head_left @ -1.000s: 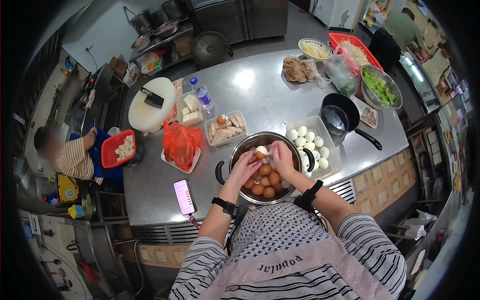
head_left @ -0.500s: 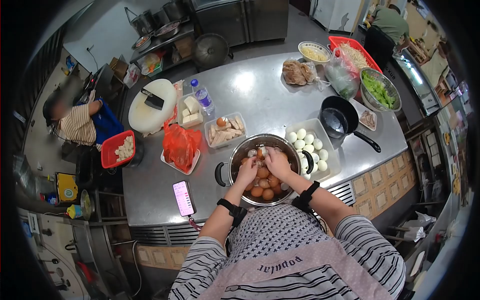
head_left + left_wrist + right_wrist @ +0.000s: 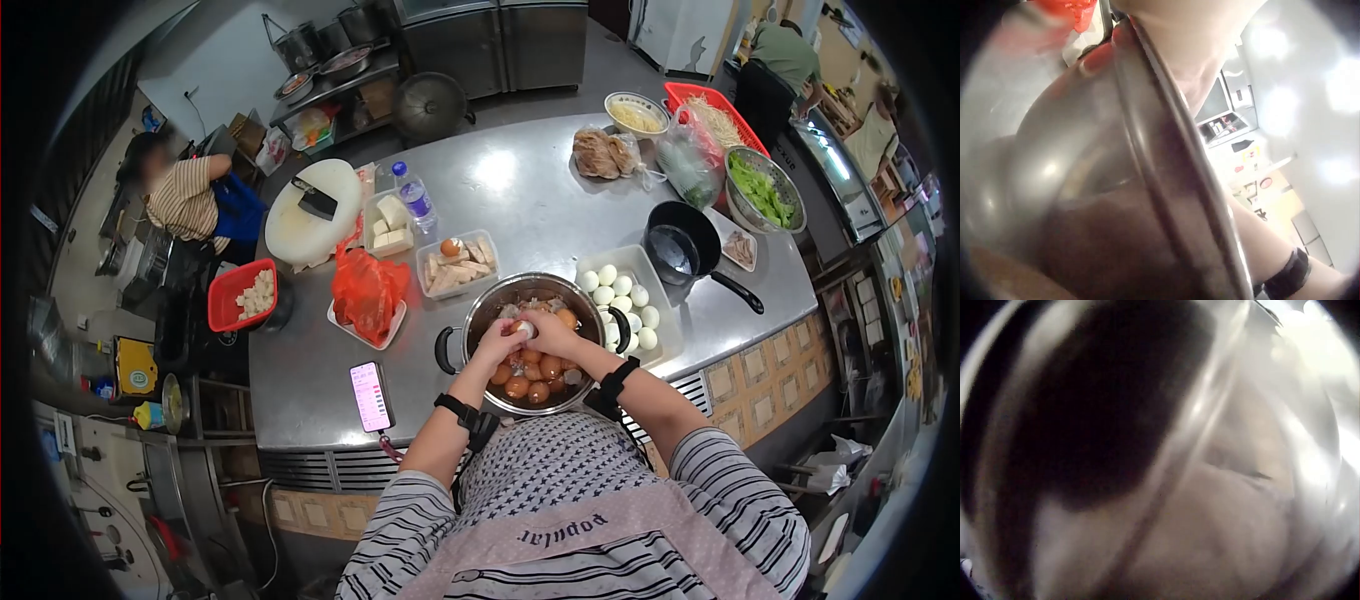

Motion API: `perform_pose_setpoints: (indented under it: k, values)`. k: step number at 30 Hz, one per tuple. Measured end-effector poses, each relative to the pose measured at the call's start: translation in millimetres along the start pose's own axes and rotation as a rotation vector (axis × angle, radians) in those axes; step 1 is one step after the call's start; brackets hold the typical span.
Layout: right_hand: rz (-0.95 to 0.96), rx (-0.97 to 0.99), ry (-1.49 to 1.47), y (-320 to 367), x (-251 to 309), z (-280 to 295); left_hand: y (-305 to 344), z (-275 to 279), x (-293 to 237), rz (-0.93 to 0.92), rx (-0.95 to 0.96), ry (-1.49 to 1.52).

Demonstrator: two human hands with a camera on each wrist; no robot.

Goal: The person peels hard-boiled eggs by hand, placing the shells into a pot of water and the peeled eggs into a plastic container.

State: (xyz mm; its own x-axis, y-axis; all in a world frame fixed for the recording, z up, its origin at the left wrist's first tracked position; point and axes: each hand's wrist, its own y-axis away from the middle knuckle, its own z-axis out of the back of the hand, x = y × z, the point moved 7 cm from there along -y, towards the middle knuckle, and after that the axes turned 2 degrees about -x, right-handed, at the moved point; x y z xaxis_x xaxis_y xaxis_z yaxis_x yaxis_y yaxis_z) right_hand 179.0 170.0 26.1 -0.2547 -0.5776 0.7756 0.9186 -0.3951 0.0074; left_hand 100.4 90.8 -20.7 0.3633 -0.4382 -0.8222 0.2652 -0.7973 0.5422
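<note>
Both hands meet over a steel pot (image 3: 478, 385) with two black handles. Between their fingers is an egg (image 3: 522, 328), partly white and partly brown, which the left hand (image 3: 497, 343) and the right hand (image 3: 552, 334) both grip. Brown eggs (image 3: 538, 391) lie in the pot below, with bits of shell near its far side. To the right, a clear tray holds several white peeled eggs (image 3: 648, 317). In the left wrist view the pot's wall (image 3: 1085, 144) covers much of the picture; the right wrist view is too blurred to show the fingers.
A black saucepan (image 3: 682, 243) stands behind the tray, its handle pointing right. Left of the pot are a phone (image 3: 369, 396), a red bag (image 3: 366, 295) and a food container (image 3: 458, 264). Farther off are a bottle (image 3: 414, 195), a cutting board with a cleaver, and a colander (image 3: 765, 190).
The hands have risen slightly from among the eggs and come together around one egg. At the left, the other person has turned and moved. The whole view has shifted slightly.
</note>
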Motion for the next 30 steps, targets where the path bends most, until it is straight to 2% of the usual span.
perform_pose_setpoints:
  k: [3,6,9,15,21,27,30]
  values:
    - [-0.022,-0.190,-0.166,13.2,9.4,14.8,8.8,-1.5,-9.0,-0.031,-0.008,0.076]
    - [0.047,-0.222,-0.167,20.8,17.5,20.7,14.5,-4.5,-9.9,-0.025,0.071,0.096]
    - [-0.018,-0.144,-0.072,18.9,12.0,17.9,14.1,-6.5,-11.0,-0.009,0.073,-0.008]
    - [-0.056,-0.126,-0.249,18.6,4.7,15.7,12.4,-8.8,-8.5,-0.061,0.107,0.063]
    - [-0.199,-0.115,-0.428,16.6,-9.3,10.4,9.4,-9.7,-9.2,-0.148,0.129,0.102]
    - [-0.274,-0.101,-0.616,14.4,-21.4,2.7,13.6,-13.2,-14.4,-0.078,0.174,0.195]
    - [-0.115,-0.140,-0.454,14.4,-7.5,8.2,20.0,-11.1,-20.3,-0.104,0.083,0.106]
